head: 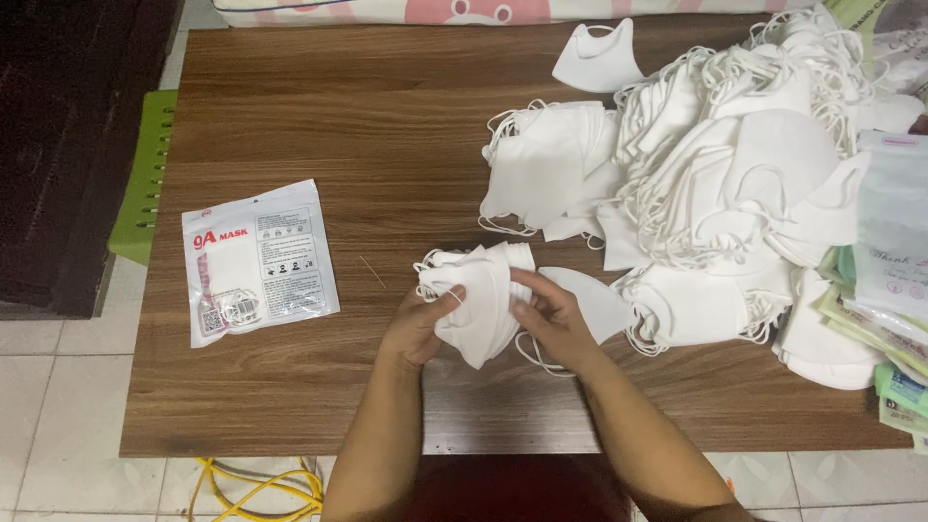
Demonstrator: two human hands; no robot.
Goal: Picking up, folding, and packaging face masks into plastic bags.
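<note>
White fabric masks (pixel 480 300), a small stack at the near centre of the wooden table (pixel 319 106), were clasped by left hand (pixel 418 329) and right hand (pixel 551 319); light, soft, best gripped at folded edges.

Edges crop the packets (pixel 894 261) and the mask pile (pixel 735 174).
The right edge cuts the packets; the pile runs past the top edge; fingers (pixel 527 311) cover part of the held masks (pixel 480 300); the cable (pixel 256 488) leaves the frame below.
</note>
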